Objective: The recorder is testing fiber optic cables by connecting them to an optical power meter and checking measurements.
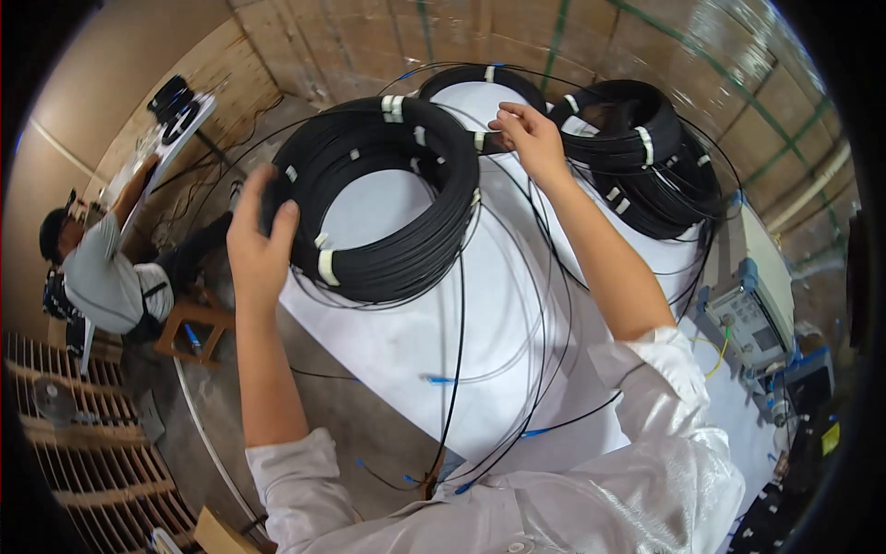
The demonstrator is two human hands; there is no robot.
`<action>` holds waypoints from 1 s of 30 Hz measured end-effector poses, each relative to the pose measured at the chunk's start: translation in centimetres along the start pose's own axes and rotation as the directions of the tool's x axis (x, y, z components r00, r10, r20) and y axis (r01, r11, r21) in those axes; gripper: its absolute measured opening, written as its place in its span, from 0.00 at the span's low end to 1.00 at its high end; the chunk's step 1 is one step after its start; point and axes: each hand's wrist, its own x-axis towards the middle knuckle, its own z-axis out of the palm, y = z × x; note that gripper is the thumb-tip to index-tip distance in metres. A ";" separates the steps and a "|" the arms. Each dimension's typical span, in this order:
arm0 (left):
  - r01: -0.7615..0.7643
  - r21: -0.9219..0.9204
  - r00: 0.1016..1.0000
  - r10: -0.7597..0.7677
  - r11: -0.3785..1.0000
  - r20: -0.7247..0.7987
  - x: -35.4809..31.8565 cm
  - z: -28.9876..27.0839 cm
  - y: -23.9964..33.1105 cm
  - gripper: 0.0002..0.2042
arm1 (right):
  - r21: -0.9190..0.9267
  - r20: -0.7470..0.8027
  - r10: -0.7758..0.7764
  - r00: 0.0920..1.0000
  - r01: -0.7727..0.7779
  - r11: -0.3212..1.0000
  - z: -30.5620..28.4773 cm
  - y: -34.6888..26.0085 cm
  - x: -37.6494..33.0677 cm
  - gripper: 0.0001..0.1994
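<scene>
Black coil (378,198) overhangs the white worktop (461,369) edge; left hand (258,240) clamps its rim, right hand (528,134) pinches a taped strand.

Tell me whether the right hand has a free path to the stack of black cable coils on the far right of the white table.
Probably yes: the right hand is beside the stack of black cable coils, with only loose strands between.

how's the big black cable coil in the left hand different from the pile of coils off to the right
The big coil is one ring, lifted and tilted in the left hand; the pile of coils is several rings stacked on the white table. No hand holds the pile; the right hand is beside it. Both are black cable bound with white tape.
</scene>
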 end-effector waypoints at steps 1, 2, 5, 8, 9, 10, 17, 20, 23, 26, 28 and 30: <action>-0.092 -0.031 0.992 0.094 0.995 0.080 -0.2 0.7 0.7 0.20 | -0.286 -0.045 -0.107 0.993 0.089 0.954 -1.6 1.5 1.8 0.23; -0.179 0.084 0.967 0.159 0.980 0.200 -0.5 1.3 1.6 0.18 | -0.674 0.039 -0.140 0.989 0.130 0.728 -2.4 2.2 2.7 0.24; -0.335 0.256 0.912 0.244 0.907 0.329 -1.7 3.5 3.4 0.16 | -0.864 0.434 -0.006 0.901 0.418 0.282 -3.6 5.0 4.5 0.28; -0.114 0.257 0.967 0.048 0.960 0.250 -2.3 3.4 3.6 0.14 | -0.862 0.507 0.293 0.811 0.469 0.194 -0.5 3.8 4.8 0.29; -0.122 0.273 0.969 0.055 0.954 0.242 -2.2 3.3 3.7 0.14 | -0.857 0.511 0.256 0.821 0.460 0.234 -0.7 5.5 6.0 0.28; -0.128 0.290 0.971 0.060 0.948 0.230 -2.1 3.3 3.5 0.14 | -0.847 0.516 0.218 0.828 0.456 0.273 -0.6 5.7 6.8 0.26; -0.195 0.325 0.971 0.136 0.925 0.195 -2.2 3.6 3.0 0.12 | -0.846 0.524 0.376 0.764 0.518 0.128 0.1 5.2 9.0 0.22; -0.139 0.292 0.978 0.086 0.946 0.188 -2.2 3.5 2.9 0.12 | -0.840 0.526 0.351 0.775 0.538 0.070 0.5 4.5 8.7 0.22; -0.121 0.302 0.980 0.066 0.946 0.187 -2.4 3.5 2.7 0.13 | -0.836 0.529 0.305 0.791 0.547 0.031 0.6 2.0 9.0 0.23; -0.118 0.297 0.979 0.060 0.948 0.196 -2.3 3.7 2.7 0.14 | -0.880 0.469 0.206 0.859 0.475 0.020 1.0 -1.8 9.6 0.22; -0.106 0.320 0.978 0.041 0.941 0.204 -2.4 3.2 2.8 0.14 | -0.866 0.500 0.013 0.866 0.501 -0.006 1.5 -4.7 10.5 0.22; -0.104 0.312 0.978 0.039 0.944 0.205 -2.6 3.5 2.7 0.15 | -0.905 0.383 -0.124 0.915 0.399 0.149 0.2 -6.6 11.6 0.23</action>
